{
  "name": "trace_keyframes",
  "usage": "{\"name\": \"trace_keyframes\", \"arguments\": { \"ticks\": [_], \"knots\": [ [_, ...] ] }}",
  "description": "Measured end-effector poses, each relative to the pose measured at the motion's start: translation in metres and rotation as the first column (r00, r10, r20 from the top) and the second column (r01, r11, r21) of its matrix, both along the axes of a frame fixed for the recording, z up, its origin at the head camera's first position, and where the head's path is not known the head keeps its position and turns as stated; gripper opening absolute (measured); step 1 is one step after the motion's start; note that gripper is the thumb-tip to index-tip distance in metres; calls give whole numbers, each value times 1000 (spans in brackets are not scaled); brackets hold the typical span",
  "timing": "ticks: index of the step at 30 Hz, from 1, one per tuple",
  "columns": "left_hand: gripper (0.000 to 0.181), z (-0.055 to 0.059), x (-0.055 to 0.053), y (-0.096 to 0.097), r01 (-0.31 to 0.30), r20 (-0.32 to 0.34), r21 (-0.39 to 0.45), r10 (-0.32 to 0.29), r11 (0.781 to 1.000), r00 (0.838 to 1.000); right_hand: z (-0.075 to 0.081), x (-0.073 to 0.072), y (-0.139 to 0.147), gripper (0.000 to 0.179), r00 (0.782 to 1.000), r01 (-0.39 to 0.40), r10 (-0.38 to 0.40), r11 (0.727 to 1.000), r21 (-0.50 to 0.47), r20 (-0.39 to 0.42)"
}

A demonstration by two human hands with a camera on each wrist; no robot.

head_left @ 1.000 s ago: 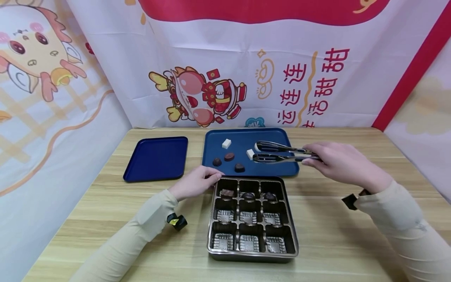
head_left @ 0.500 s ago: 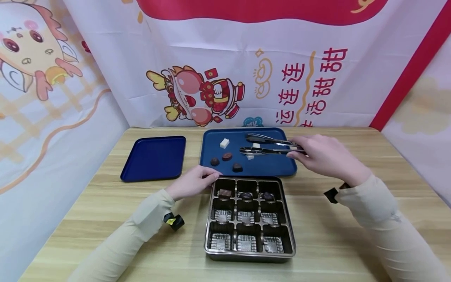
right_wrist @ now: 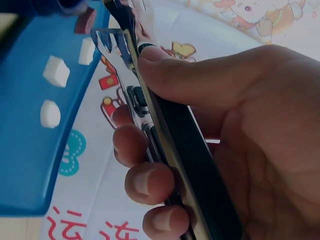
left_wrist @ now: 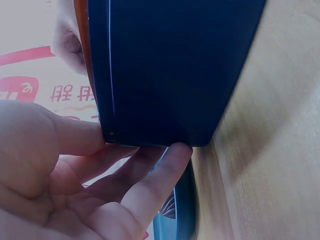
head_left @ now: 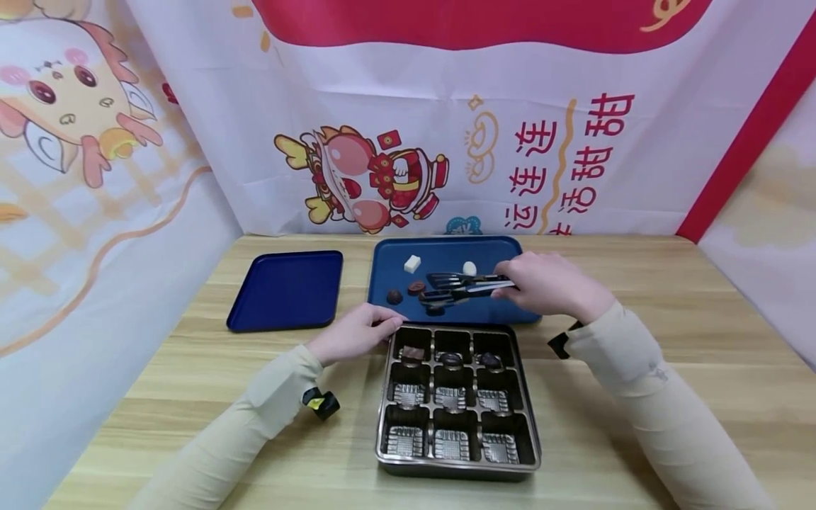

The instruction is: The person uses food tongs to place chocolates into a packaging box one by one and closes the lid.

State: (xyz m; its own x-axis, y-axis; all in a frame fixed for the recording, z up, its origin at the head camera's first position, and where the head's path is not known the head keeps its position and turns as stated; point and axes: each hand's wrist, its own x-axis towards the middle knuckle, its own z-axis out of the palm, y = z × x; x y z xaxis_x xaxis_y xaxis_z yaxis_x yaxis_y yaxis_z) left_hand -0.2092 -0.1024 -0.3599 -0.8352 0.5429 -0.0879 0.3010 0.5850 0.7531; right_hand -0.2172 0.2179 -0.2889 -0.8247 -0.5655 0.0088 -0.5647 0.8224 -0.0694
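My left hand [head_left: 355,333] holds the back left corner of a dark box [head_left: 459,469] divided into several compartments; in the left wrist view the thumb and fingers [left_wrist: 162,175] bend around that corner. Three chocolates, one a brown square [head_left: 412,353], sit in the box's back row. My right hand [head_left: 550,283] grips metal tongs [right_wrist: 172,145]. Their tips hang over the blue tray [head_left: 532,316], around a dark chocolate [head_left: 435,309] that they partly cover. Also on this tray are a reddish-brown chocolate [head_left: 416,287], a dark round one [head_left: 394,296] and white pieces [right_wrist: 57,71].
A darker blue tray [head_left: 287,290] lies at the left of the wooden table [head_left: 191,375]. Behind the table hangs a printed white cloth [head_left: 382,85]. The box stands close in front of the blue tray with the sweets.
My right hand has brought the tongs left and toward me, from the white pieces to the dark chocolate near the tray's front edge. My left hand stays at the box corner.
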Motion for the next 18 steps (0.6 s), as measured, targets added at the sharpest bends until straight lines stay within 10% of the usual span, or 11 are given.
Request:
{"name": "trace_keyframes", "arguments": {
  "ticks": [18],
  "knots": [
    [32, 0, 3, 1, -11, 17, -7, 12, 1000, 1000, -12, 2, -4, 23, 998, -13, 14, 1000, 13, -69]
  ]
}}
